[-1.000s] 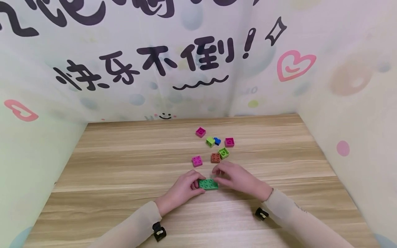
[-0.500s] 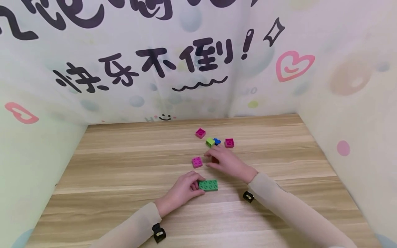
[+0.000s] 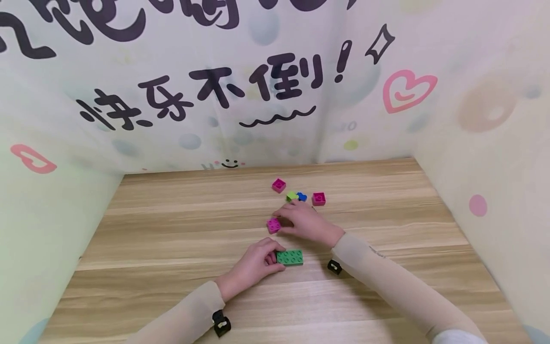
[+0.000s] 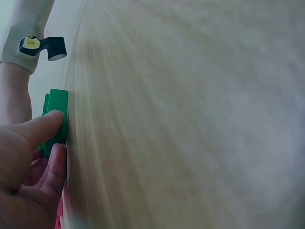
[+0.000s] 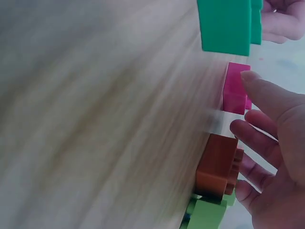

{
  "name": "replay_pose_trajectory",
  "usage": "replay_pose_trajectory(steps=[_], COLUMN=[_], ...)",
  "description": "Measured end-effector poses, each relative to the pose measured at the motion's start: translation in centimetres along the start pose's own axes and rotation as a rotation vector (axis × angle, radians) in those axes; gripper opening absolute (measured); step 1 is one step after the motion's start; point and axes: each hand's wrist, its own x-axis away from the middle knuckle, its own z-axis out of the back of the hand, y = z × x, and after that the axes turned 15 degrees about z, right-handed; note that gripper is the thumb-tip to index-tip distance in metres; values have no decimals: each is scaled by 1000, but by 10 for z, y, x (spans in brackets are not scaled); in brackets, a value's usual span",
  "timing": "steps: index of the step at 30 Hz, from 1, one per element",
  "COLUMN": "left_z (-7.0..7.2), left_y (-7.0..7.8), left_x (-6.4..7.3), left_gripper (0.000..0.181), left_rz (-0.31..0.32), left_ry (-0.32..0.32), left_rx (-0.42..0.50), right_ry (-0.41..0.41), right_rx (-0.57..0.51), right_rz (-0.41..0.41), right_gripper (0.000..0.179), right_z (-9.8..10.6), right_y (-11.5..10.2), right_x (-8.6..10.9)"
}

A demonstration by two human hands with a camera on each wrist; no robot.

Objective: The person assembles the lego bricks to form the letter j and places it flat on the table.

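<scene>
Right hand (image 3: pixel 307 222), now nearer, beside pink brick (image 3: pixel 272 226)

A: Forearm covering?
B: Left sleeve (image 3: pixel 185 310) and right sleeve (image 3: pixel 399 282): beige, close-fitting. Right side: small dark marking (image 3: pixel 378 252); whitish fabric (image 3: pixel 457 337) toward the elbow.
A: Wrist fittings?
B: Left unit (image 3: pixel 222 326) and right unit (image 4: pixel 56 48): black. Right one carries a yellow label (image 4: pixel 32 43).

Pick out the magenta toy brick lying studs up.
The front magenta brick, beside the right hand: its studs face up, whereas the rear magenta brick and the rightmost magenta brick show hollow undersides.
</scene>
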Motion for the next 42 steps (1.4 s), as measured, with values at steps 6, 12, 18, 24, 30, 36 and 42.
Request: replay_pose_trajectory(steps=[6, 12, 18, 24, 30, 36, 42], left_z=[-1, 1, 1, 1, 2, 3, 4], left_y=[1, 3, 2, 1, 1, 2, 2], left_x=[-1, -3, -4, -2, 0, -1, -4], left_gripper=[31, 31, 32, 31, 32, 31, 33], left_rz=[0, 21, 8, 24, 37, 29, 36], left_ry=[1, -4, -4, 2, 0, -8, -20], left_rx=[-10, -27, -27, -45, -54, -49, -54], right_ry=[11, 31, 68, 84, 97, 114, 110], right_rx=[31, -9, -27, -10, -4, -52, -96], right_rz=[43, 6, -8, 3, 21, 25, -5], right_gripper=[35, 34, 33, 31, 36, 43, 43], right_z=[2, 7, 16, 23, 27, 29, 24], right_y=[0, -2, -7, -11, -19, -27, -29], right_x=[-1, 6, 18, 31, 49, 69, 87])
